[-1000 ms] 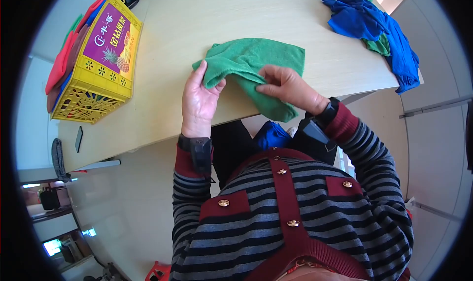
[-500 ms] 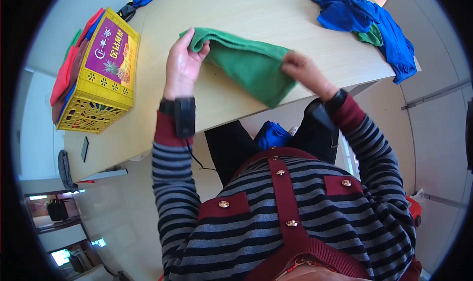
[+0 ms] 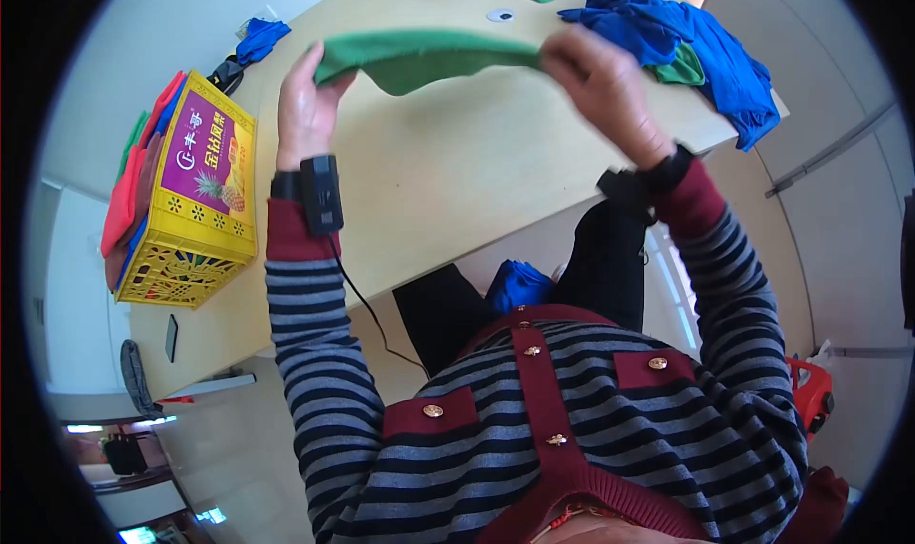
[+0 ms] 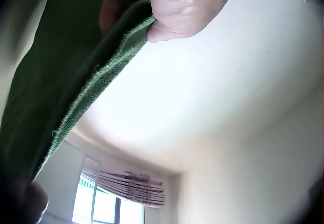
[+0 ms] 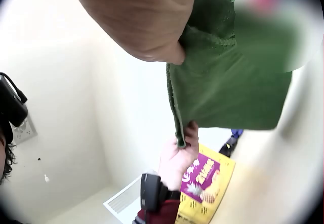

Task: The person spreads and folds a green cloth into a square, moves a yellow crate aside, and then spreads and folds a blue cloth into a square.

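A green cloth (image 3: pixel 419 60) is stretched between both hands above the light wood table (image 3: pixel 429 153). My left hand (image 3: pixel 307 110) pinches one end of it, thumb and fingers on either side of the edge. At the opposite end my right hand (image 3: pixel 600 82) grips the cloth, slightly blurred in the head view. In the left wrist view the cloth (image 4: pixel 66 67) shows layered, fuzzy edges. The right wrist view has the cloth (image 5: pixel 233 92) hanging down in a folded sheet from the right hand (image 5: pixel 147 21), with the left hand (image 5: pixel 179 155) at its far corner.
A yellow crate (image 3: pixel 191 229) holding folded cloths stands at the left of the table. A heap of blue and green cloths (image 3: pixel 667 43) lies at the back right. A phone (image 3: pixel 172 338) rests near the left edge. Blue cloth (image 3: pixel 519 287) sits between the person's legs.
Both hands have lifted the green cloth and moved it away from the body, toward the far side of the table. They are wider apart, and the cloth is now pulled out between them.
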Motion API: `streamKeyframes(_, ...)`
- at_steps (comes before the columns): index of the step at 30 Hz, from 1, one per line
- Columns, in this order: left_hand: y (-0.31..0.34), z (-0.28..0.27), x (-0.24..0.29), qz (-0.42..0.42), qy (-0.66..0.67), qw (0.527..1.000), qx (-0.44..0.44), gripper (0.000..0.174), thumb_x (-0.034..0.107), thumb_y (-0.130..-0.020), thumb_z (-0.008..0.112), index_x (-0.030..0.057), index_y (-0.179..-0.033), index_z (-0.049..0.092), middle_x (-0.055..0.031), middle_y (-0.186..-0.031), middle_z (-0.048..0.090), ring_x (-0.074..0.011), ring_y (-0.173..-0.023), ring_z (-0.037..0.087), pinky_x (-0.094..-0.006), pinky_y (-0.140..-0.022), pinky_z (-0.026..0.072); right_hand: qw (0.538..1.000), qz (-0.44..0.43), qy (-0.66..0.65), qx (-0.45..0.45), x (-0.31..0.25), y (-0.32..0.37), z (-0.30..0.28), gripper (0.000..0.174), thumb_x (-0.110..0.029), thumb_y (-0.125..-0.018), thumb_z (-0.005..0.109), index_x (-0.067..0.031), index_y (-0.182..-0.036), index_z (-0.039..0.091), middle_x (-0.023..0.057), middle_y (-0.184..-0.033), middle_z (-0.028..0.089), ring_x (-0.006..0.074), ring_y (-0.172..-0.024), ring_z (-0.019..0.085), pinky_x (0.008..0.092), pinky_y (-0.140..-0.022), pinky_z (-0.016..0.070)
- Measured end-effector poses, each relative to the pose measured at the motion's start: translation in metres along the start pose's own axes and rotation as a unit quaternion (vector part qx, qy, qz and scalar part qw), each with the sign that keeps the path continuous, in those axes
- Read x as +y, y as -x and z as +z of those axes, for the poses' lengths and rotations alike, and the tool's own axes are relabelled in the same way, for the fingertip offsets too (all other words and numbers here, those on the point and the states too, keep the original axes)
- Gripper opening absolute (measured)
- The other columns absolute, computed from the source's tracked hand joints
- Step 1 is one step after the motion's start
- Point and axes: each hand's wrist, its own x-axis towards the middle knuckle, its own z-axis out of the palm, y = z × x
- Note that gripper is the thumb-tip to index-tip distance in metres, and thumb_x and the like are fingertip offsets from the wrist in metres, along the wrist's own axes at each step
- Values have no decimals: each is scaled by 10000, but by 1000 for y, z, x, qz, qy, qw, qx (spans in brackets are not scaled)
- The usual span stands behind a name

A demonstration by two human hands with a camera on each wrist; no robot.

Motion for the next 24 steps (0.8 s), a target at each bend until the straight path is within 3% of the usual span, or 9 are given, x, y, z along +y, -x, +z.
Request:
streamKeyframes(4, 40, -96, -59, -66, -109, 988, 88, 186, 246, -1008, 613, 94, -1097, 673, -42, -1061, 701, -156, -942, 659, -364, -827, 524, 980, 32, -146, -128, -35, 77, 63, 138, -55, -874, 698, -74, -1001, 647, 147, -883, 671, 354, -804, 672, 405, -694, 549)
streamKeyframes(8, 112, -155, -105, -115, -227, 953, 167, 153, 224, -982, 658, 83, -1039, 659, -29, -953, 693, -118, -841, 645, -292, -670, 513, 945, 69, -206, -243, -68, 136, 111, 106, -70, -872, 668, -75, -965, 619, 149, -890, 673, 368, -830, 668, 426, -707, 551)
streamKeyframes(11, 151, -179, -102, -192, -283, 913, 221, 160, 227, -971, 674, 83, -1041, 659, -15, -927, 685, -92, -802, 621, -277, -634, 493, 918, 82, -252, -295, -88, 144, 123, 95, -88, -880, 652, -73, -963, 608, 151, -899, 675, 372, -831, 667, 434, -710, 550)
streamKeyframes(14, 163, -201, -77, -167, -262, 917, 249, 154, 223, -967, 677, 92, -1045, 660, 0, -904, 673, -79, -774, 604, -268, -642, 478, 890, 94, -310, -321, -105, 134, 126, 97, -112, -887, 636, -73, -968, 600, 156, -908, 680, 389, -847, 668, 447, -721, 545)
streamKeyframes(16, 151, -205, -39, -98, -206, 942, 248, 196, 220, -984, 657, 102, -1140, 658, 11, -1002, 677, -87, -827, 605, -257, -658, 431, 839, 158, -400, -334, -117, 109, 123, 118, -111, -911, 641, -55, -1011, 612, 128, -900, 689, 312, -815, 693, 395, -731, 552)
streamKeyframes(17, 141, -183, -15, -60, -192, 951, 237, 189, 214, -990, 649, 94, -1136, 659, 3, -1005, 675, -97, -845, 611, -255, -686, 446, 840, 159, -399, -333, -123, 98, 125, 118, -111, -911, 641, -55, -1011, 612, 128, -900, 689, 312, -815, 693, 395, -731, 552)
streamKeyframes(20, 100, -107, 52, 73, -161, 969, 174, 147, 151, -998, 635, 40, -1092, 654, -35, -966, 672, -135, -873, 646, -288, -752, 516, 774, 185, -549, -256, -137, 70, 119, 103, -103, -952, 642, -49, -1039, 627, 50, -854, 675, 160, -798, 659, 313, -734, 537)
streamKeyframes(23, 38, -77, 78, 101, -209, 967, 103, 211, 144, -984, 654, 8, -1145, 665, -47, -953, 688, -150, -862, 663, -295, -801, 534, 666, 273, -667, -193, -137, 46, 104, 47, -110, -1013, 632, -68, -1033, 642, -69, -868, 615, 27, -855, 573, 221, -748, 492)
streamKeyframes(24, 20, -62, 73, 105, -226, 965, 80, 228, 145, -975, 666, 2, -1153, 669, -44, -946, 690, -148, -854, 664, -288, -803, 535, 665, 268, -668, -199, -131, 46, 103, 47, -110, -1013, 632, -68, -1033, 642, -69, -868, 615, 27, -855, 573, 221, -748, 492)
